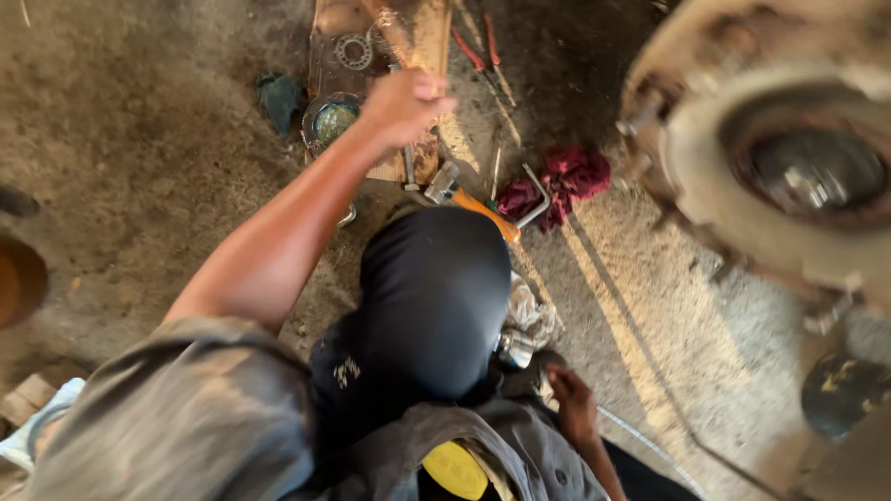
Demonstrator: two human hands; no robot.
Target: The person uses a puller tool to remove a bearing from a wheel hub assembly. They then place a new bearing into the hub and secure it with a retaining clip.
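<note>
Down on the dirt floor (139, 176), I see my left hand (406, 104) stretched far forward over a wooden board (429, 37). Its fingers (429, 88) are curled into a closed fist, apparently around a wooden handle (394, 32) that slants up and away across the board, though motion blur keeps me from telling how firm the hold is. Just left of that hand, a round metal part (331, 121) with a greenish centre sits at the board's edge, and a ring-shaped bearing (354, 52) lies higher up on the board. A dark green rag (280, 97) lies on the floor near the round part.

My right hand (573, 401) hangs low and close to my body, beside my bent knee in dark trousers (432, 297). I cannot tell whether its fingers are spread or closed; it seems to hold nothing. A shiny metal piece (513, 348) and a pale cloth (531, 311) lie just above it.

Beyond the knee, an orange-handled tool (487, 213) with a metal head lies on the floor, touching a red rag (568, 181). Red-handled pliers (483, 51) lie further off. A big rusty wheel hub (789, 158) fills the right side, blurred.
</note>
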